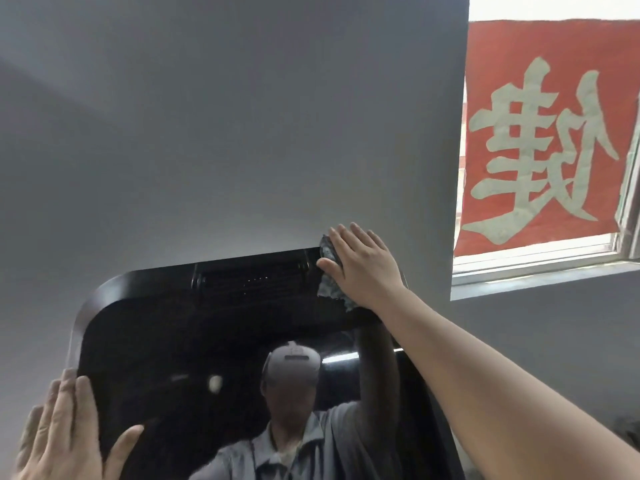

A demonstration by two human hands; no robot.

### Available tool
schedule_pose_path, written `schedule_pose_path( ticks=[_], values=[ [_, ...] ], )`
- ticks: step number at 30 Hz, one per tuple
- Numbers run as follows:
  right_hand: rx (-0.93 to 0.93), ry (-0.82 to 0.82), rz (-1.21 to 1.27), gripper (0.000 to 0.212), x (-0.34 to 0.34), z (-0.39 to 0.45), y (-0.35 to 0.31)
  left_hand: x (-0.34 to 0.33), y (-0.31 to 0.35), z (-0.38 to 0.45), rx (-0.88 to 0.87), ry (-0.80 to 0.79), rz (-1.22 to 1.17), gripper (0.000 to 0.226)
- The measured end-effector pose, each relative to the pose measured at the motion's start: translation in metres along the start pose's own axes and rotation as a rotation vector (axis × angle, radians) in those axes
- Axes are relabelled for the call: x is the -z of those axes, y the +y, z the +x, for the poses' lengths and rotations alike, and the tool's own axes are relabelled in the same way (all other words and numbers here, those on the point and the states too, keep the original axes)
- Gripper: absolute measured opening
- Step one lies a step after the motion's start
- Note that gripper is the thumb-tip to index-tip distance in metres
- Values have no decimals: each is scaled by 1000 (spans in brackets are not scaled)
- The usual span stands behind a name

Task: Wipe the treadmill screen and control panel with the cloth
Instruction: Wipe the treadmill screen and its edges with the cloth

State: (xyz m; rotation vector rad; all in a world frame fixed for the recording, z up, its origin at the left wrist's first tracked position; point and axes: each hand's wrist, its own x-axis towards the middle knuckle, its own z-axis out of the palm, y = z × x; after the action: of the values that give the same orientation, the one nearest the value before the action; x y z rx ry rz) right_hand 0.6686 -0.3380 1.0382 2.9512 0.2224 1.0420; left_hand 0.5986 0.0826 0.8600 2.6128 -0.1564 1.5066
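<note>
The treadmill screen [166, 358] is a glossy black panel with rounded corners, filling the lower middle of the head view and mirroring a person in a headset. A vent slot [249, 280] runs along its top edge. My right hand [363, 265] lies flat at the screen's top right corner, pressing a grey-blue cloth [327, 284] against it; only the cloth's edges show around the palm. My left hand [65, 431] rests with spread fingers on the screen's left edge, holding nothing. The control panel is out of view.
A plain grey wall [225, 133] rises behind the screen. At the right is a window [540, 271] with a red banner [554, 126] bearing large pale characters, its sill just right of my right forearm.
</note>
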Motion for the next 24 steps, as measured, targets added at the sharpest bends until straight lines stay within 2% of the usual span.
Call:
schedule_pose_path(
  ticks=[3, 5, 8, 12, 18, 21, 24],
  values=[
    [-98, 19, 63, 101, -2, -16, 16, 9, -4, 12, -84, -23, 19, 97],
    [-111, 13, 96, 99, -4, -29, 23, 18, 5, 23, -194, -14, 23, 96],
    [-158, 14, 142, 89, -8, -46, 25, 33, 44, 57, -346, -43, -8, 95],
    [-206, 31, 147, 87, -16, -56, 22, 19, 119, 124, -498, -64, -30, 91],
    [-221, 40, 126, 85, -31, -78, 20, -15, 219, 203, -541, -126, 12, 93],
    [-226, 64, 114, 77, -42, -97, 17, -20, 235, 215, -541, -214, 77, 95],
    [-224, 97, 145, 82, -55, -132, 12, -19, 236, 211, -510, -210, 67, 93]
  ],
)
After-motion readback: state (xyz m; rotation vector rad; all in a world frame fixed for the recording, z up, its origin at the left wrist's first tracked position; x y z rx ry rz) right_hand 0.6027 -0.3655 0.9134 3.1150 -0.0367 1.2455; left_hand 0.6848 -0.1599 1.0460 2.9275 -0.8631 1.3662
